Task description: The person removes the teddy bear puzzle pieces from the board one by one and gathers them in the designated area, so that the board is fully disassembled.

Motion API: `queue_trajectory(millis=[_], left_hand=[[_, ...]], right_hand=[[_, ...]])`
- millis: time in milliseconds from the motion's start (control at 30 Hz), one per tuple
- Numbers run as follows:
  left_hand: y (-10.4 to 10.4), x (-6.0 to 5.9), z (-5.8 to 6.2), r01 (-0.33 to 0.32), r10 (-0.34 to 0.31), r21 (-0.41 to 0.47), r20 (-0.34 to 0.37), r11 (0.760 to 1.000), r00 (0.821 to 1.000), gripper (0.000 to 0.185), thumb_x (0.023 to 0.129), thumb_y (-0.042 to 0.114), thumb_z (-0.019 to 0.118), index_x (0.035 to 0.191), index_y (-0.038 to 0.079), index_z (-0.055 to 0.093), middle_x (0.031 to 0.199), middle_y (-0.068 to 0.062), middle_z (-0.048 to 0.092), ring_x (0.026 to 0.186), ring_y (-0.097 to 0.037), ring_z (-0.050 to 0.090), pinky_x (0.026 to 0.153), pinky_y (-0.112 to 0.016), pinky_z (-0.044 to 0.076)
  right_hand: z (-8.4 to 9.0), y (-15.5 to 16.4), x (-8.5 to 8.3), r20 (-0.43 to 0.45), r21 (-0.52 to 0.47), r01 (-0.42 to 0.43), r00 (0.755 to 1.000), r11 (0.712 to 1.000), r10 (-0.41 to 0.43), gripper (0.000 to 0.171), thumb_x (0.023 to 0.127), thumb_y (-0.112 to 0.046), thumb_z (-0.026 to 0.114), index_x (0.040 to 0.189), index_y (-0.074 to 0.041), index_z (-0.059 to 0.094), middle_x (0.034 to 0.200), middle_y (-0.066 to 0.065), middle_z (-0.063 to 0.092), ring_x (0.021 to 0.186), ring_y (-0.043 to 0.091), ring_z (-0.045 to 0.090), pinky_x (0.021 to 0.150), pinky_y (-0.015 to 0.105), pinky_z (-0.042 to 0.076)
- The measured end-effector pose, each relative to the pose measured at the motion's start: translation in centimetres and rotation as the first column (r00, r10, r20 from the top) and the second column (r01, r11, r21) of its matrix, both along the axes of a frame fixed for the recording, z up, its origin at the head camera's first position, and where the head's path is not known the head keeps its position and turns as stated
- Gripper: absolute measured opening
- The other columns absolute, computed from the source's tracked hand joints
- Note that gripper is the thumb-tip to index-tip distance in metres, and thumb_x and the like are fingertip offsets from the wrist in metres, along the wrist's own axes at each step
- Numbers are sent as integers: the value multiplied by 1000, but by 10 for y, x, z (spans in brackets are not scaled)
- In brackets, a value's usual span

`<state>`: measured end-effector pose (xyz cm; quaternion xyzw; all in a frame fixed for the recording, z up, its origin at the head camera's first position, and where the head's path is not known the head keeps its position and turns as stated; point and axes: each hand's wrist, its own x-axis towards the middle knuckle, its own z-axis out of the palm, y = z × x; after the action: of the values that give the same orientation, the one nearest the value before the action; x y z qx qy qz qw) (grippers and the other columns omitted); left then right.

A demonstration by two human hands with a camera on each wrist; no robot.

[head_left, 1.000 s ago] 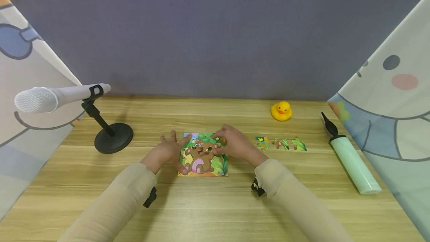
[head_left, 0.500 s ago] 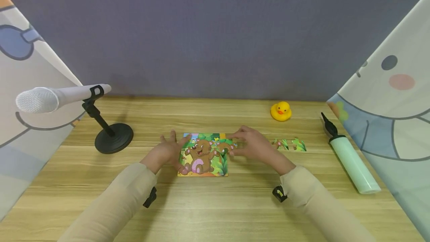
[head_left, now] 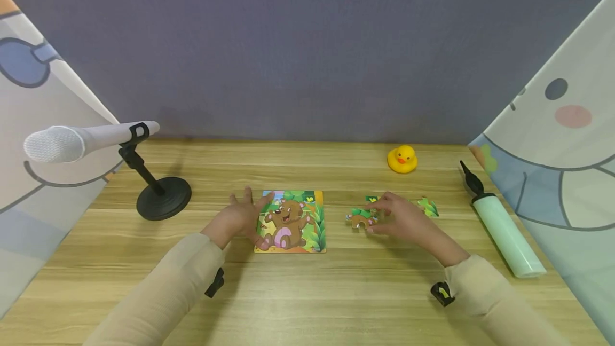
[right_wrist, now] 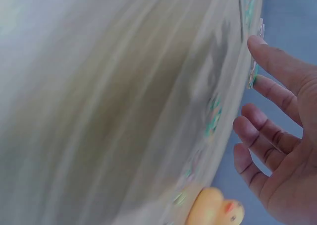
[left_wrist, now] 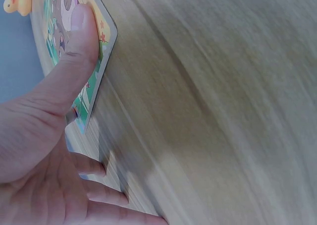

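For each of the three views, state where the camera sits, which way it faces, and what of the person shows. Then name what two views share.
Head: worn on the head, facing forward and down at the wooden table; shows both sleeves, the left hand and the right hand.
Left wrist: at the left wrist, low over the table; shows the thumb pressing the bear puzzle.
Right wrist: at the right wrist, looking along the table; shows straight fingers.
Shared: the rubber duck shows in both wrist views.

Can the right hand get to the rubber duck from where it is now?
Probably yes: the right hand lies just in front of the duck, with only bare table between them.
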<state>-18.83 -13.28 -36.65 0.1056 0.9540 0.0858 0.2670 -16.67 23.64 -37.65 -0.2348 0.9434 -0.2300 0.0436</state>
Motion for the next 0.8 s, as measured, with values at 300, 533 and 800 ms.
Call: queue_trajectory(millis=[300, 533, 800], left_hand=[[0, 0, -2, -15, 15, 13, 2, 1000, 1000, 132, 63, 43, 94, 165, 19, 13, 160, -41, -5, 139, -71, 3, 92, -76, 44], [0, -1, -1, -7, 7, 0, 2, 1000, 1000, 131, 64, 44, 93, 165, 20, 13, 160, -40, -4, 139, -71, 5, 89, -71, 49], [0, 0, 0, -13, 13, 15, 7, 1000, 1000, 131, 63, 43, 94, 165, 20, 13, 160, -40, -5, 139, -71, 3, 90, -73, 47]], right_hand=[[-12, 26, 6, -31, 47, -25, 999, 999, 27, 45, 81, -30, 87, 117, -7, 75, 101, 1, 68, 93, 25, 64, 81, 48, 54], [-14, 34, 11, 3, 60, -8, 1000, 998, 7, 44, 82, -29, 86, 121, -12, 75, 114, 5, 72, 97, 22, 65, 87, 52, 52], [-16, 37, 13, 4, 63, -15, 1000, 998, 15, 46, 81, -31, 87, 121, -11, 75, 121, 12, 69, 91, 16, 62, 80, 47, 53]])
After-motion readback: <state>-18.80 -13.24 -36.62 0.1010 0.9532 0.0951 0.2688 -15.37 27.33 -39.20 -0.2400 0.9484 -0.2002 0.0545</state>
